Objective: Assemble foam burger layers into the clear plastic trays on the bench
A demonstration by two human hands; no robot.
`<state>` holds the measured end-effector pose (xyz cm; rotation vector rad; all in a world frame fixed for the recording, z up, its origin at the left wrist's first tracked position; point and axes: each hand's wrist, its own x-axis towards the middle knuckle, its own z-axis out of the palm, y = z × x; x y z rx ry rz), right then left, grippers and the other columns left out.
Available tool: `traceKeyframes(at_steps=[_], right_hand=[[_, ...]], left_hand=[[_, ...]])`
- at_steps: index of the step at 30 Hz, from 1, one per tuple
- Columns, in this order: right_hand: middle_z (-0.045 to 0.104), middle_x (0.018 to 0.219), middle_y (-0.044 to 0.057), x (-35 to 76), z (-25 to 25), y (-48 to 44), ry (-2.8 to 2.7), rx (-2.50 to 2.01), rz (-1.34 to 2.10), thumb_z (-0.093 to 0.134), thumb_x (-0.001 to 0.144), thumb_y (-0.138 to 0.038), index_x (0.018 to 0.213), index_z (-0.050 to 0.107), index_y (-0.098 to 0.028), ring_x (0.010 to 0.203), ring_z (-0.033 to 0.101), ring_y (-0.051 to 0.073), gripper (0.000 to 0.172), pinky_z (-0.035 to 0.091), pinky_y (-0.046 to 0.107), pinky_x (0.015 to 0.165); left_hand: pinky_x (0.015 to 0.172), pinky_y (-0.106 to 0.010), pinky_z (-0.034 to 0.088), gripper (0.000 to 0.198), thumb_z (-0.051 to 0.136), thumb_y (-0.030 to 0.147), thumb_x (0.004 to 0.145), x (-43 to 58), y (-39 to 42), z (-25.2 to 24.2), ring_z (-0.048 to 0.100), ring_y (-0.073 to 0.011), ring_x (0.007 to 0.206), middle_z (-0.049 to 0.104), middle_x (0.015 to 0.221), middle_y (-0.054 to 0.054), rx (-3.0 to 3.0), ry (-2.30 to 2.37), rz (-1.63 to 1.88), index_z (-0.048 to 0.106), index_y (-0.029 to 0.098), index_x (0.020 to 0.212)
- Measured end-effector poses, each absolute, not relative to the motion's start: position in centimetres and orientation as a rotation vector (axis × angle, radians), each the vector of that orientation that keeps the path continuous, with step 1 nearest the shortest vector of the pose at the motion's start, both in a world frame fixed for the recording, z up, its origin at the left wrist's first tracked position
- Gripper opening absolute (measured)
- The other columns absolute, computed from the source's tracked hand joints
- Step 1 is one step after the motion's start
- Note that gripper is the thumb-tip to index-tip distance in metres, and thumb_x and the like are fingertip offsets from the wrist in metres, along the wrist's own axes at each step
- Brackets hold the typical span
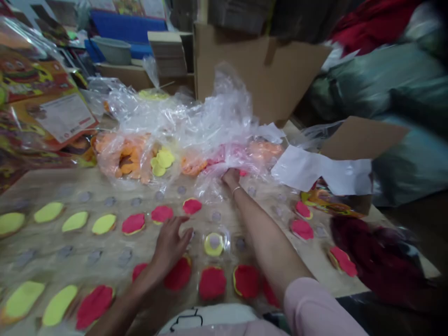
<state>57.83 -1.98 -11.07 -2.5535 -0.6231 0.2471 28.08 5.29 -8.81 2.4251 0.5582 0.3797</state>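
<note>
My right hand [231,178] reaches into a clear plastic bag [210,179] that holds pink pieces [229,153]; its fingers are hidden there. Over the table, my left hand [171,240] has its fingers apart and holds nothing. It is close to a red scalloped piece [162,213] and another red piece [192,206]. A yellow round piece [213,249] with a grey disc on it lies between my arms. Larger red scalloped pieces [212,282] with yellow edges lie nearest my body.
Yellow-green pieces [105,224] and small grey discs [109,201] form rows on the table. Bags of orange pieces [128,158] lie behind, before a large cardboard box [241,65]. Printed packages [35,98] stand left. White paper [322,170] and dark red cloth [374,256] lie right.
</note>
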Motion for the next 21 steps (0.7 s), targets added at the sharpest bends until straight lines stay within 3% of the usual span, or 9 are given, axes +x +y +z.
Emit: traceKeyframes(at_steps=[3, 9, 12, 14, 16, 21], right_hand=[[0.069, 0.097, 0.014, 57.9, -10.5, -3.2, -0.495, -2.503, 0.291, 0.055, 0.084, -0.02, 0.099, 0.065, -0.01, 0.085, 0.064, 0.021, 0.021, 0.048, 0.026, 0.069], [0.068, 0.09, 0.001, 52.2, -7.5, -11.8, -0.601, -2.304, 0.271, 0.056, 0.072, -0.014, 0.1, 0.063, -0.017, 0.08, 0.06, 0.016, 0.029, 0.046, 0.024, 0.071], [0.067, 0.086, -0.001, 45.9, -6.7, -14.8, -0.853, -1.732, 0.727, 0.059, 0.075, -0.019, 0.091, 0.066, -0.019, 0.081, 0.06, 0.016, 0.018, 0.047, 0.026, 0.073], [0.068, 0.087, -0.001, 42.1, -6.7, -15.5, -0.786, -1.495, 0.965, 0.061, 0.076, -0.023, 0.092, 0.066, -0.019, 0.079, 0.061, 0.016, 0.017, 0.047, 0.027, 0.073], [0.069, 0.087, -0.001, 39.5, -6.9, -15.7, -0.653, -1.374, 1.035, 0.065, 0.075, -0.025, 0.093, 0.067, -0.02, 0.078, 0.061, 0.015, 0.019, 0.048, 0.027, 0.074], [0.067, 0.077, -0.003, 39.3, -7.7, -16.7, -0.281, -1.164, 0.869, 0.072, 0.064, -0.024, 0.083, 0.063, -0.022, 0.069, 0.06, 0.013, 0.021, 0.049, 0.025, 0.067]], left_hand=[[0.089, -0.042, 0.044, 0.027, 0.056, 0.038, 0.08, 28.0, 5.2, -8.2, 0.06, -0.0278, 0.098, 0.068, 0.099, -0.009, 2.38, 0.551, 0.391, 0.063, 0.02, 0.1], [0.082, -0.038, 0.048, 0.036, 0.064, 0.041, 0.077, 28.5, 3.9, -6.5, 0.062, -0.0243, 0.092, 0.067, 0.103, -0.011, 1.983, 0.575, 0.243, 0.063, 0.017, 0.102], [0.081, -0.036, 0.049, 0.044, 0.069, 0.04, 0.073, 29.2, 2.0, -5.7, 0.062, -0.0226, 0.093, 0.066, 0.108, -0.011, 1.62, 0.446, 0.115, 0.061, 0.016, 0.109], [0.076, -0.032, 0.05, 0.038, 0.069, 0.039, 0.073, 29.3, 0.9, -5.4, 0.063, -0.0202, 0.085, 0.068, 0.097, -0.008, 1.481, 0.349, 0.046, 0.063, 0.016, 0.102], [0.071, -0.03, 0.048, 0.03, 0.067, 0.04, 0.075, 28.9, 0.3, -5.5, 0.061, -0.0177, 0.077, 0.067, 0.086, -0.006, 1.512, 0.321, 0.036, 0.064, 0.016, 0.093], [0.072, -0.032, 0.046, 0.027, 0.064, 0.037, 0.075, 26.7, 0.1, -6.9, 0.059, -0.022, 0.086, 0.062, 0.097, -0.007, 2.116, 0.505, 0.179, 0.064, 0.018, 0.094]])
